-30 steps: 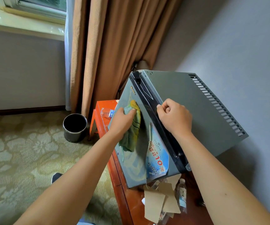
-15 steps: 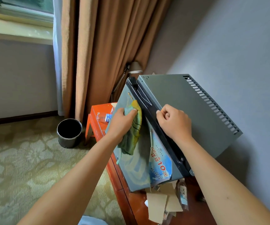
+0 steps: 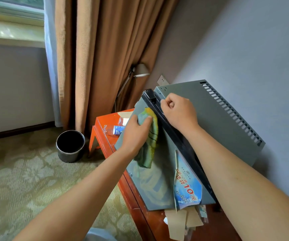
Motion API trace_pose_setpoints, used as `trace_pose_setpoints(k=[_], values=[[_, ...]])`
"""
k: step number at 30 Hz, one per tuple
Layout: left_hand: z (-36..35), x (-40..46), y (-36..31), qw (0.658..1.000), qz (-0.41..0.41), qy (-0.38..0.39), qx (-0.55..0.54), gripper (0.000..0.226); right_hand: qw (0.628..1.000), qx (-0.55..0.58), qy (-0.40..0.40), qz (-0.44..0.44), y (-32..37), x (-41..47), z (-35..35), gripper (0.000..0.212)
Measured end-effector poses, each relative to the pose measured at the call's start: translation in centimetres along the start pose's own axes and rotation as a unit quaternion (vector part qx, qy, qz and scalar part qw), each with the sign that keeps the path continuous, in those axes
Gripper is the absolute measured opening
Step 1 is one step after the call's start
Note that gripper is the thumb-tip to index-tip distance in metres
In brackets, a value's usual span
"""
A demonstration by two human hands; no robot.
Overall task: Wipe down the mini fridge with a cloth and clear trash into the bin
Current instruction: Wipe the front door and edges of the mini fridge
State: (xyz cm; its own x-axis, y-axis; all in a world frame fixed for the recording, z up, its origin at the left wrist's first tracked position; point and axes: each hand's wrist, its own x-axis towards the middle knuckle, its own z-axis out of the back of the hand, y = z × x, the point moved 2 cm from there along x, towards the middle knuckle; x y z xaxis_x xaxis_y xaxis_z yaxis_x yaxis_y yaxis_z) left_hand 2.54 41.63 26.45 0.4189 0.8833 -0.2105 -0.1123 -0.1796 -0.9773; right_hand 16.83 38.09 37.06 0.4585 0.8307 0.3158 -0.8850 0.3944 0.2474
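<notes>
A grey mini fridge [image 3: 223, 119] stands on a reddish wooden table [image 3: 105, 134] against the wall. My left hand [image 3: 135, 134] presses a green and yellow cloth [image 3: 151, 143] against the upper part of the fridge door. My right hand [image 3: 178, 112] is closed on the black top edge of the door, near its far corner. A blue printed tag [image 3: 187, 186] hangs on the door lower down. A black round bin [image 3: 70, 145] stands on the carpet left of the table. An empty plastic bottle [image 3: 114, 129] lies on the table's far end.
Brown paper pieces and wrappers [image 3: 183, 221] lie on the table below the fridge door. Brown curtains [image 3: 105, 58] and a floor lamp [image 3: 138, 72] stand behind the table. Patterned carpet [image 3: 18, 180] covers the floor to the left. The grey wall is right of the fridge.
My right hand has slid up along the door's black top edge toward its far corner. My left hand with the cloth stays near the door's top. The view has shifted.
</notes>
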Motion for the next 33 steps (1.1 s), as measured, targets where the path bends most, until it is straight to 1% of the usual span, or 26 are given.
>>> trace_pose_setpoints(k=[2, 3, 5, 6, 7, 8, 11, 14, 16, 19, 25, 27, 30, 31, 33], values=[[-0.1, 0.2, 0.1, 1.0, -0.008, 0.013, 0.015, 0.032, 1.0, -0.023, -0.006, -0.018, 0.3, 0.1, -1.2, 0.037], [0.0, 0.4, 0.7, 1.0, 0.003, 0.021, 0.016, 0.029, 0.999, -0.046, -0.011, -0.02, 0.4, 0.0, -1.6, 0.037], [0.4, 1.0, 2.2, 0.998, 0.063, 0.026, -0.016, 0.028, 0.997, -0.062, -0.019, -0.031, 0.2, -0.1, -1.8, 0.037], [0.7, 1.3, 2.9, 0.995, 0.096, 0.024, -0.032, 0.031, 0.997, -0.056, -0.021, -0.039, 0.0, -0.1, -1.8, 0.037], [1.0, 1.5, 3.3, 0.993, 0.109, 0.024, -0.037, 0.035, 0.997, -0.051, -0.022, -0.045, -0.1, -0.1, -1.7, 0.037], [1.1, 1.6, 3.4, 0.994, 0.102, 0.025, -0.04, 0.036, 0.997, -0.052, -0.024, -0.048, -0.1, -0.1, -1.7, 0.037], [0.7, 1.7, 1.8, 0.998, 0.032, 0.011, -0.054, 0.031, 0.996, -0.067, -0.023, -0.048, 0.0, 0.0, -1.8, 0.037], [0.4, 2.0, 0.0, 1.0, -0.004, 0.011, -0.024, 0.03, 0.996, -0.07, -0.018, -0.052, 0.1, 0.0, -1.7, 0.037], [0.8, 2.4, -0.1, 1.0, 0.007, 0.019, -0.011, 0.029, 0.996, -0.071, -0.018, -0.053, 0.2, 0.0, -1.6, 0.037], [1.2, 2.6, 0.7, 0.999, 0.036, 0.021, -0.024, 0.028, 0.996, -0.07, -0.022, -0.05, 0.4, -0.2, -1.6, 0.037], [-1.8, -1.9, 2.1, 0.999, -0.002, 0.033, -0.036, 0.026, 0.996, -0.073, -0.02, -0.052, 0.5, -0.3, -1.6, 0.037], [-1.3, -0.5, 1.7, 0.998, 0.023, 0.013, -0.052, 0.027, 0.995, -0.077, -0.023, -0.057, 0.5, -0.3, -1.6, 0.037], [0.8, 3.7, 0.2, 0.992, 0.085, -0.03, -0.084, 0.03, 0.995, -0.077, -0.022, -0.063, 0.5, -0.2, -1.7, 0.036], [1.4, 4.6, 0.0, 0.991, 0.093, -0.039, -0.091, 0.032, 0.995, -0.077, -0.022, -0.064, 0.5, -0.1, -1.7, 0.036], [1.5, 4.4, 0.0, 0.992, 0.082, -0.035, -0.09, 0.031, 0.995, -0.077, -0.023, -0.066, 0.5, 0.0, -1.7, 0.036]])
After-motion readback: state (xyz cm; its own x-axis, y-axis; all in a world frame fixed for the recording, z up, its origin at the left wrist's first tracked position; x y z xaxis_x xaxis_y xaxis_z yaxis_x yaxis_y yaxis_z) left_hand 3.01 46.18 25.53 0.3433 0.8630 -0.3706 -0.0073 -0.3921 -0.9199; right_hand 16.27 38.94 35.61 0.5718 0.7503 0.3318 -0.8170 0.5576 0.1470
